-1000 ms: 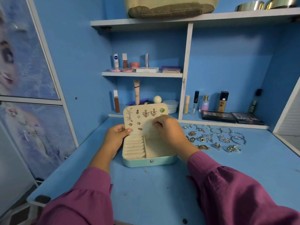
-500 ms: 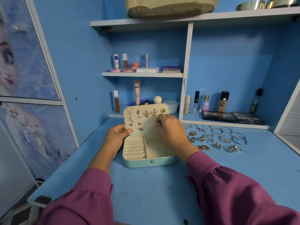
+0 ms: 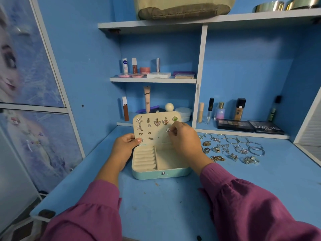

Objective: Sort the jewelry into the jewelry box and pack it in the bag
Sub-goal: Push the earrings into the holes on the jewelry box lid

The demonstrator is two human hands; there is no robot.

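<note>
The big blue surface (image 3: pixel 173 206) holds everything, and a soft bag (image 3: pixel 184 9) sits up on the top shelf, far from the hands. The jewelry box (image 3: pixel 161 173) stands open near the back left corner of the surface, its lid (image 3: pixel 156 129) up like a little wall with earrings stuck in it. The box looks light and stiff, so it could slide if pushed; holding it by its side keeps it still. The left hand (image 3: pixel 124 146) does that, fingers curled round the left edge of the lid. To the right of the box lies a pile of loose jewelry (image 3: pixel 231 148), rings and bangles, well apart from the front edge. The right hand (image 3: pixel 184 138) pinches one tiny earring (image 3: pixel 167 130) against the lid. It looks small, hard and slippery, easy to drop, so fingertips on its front are best.
</note>
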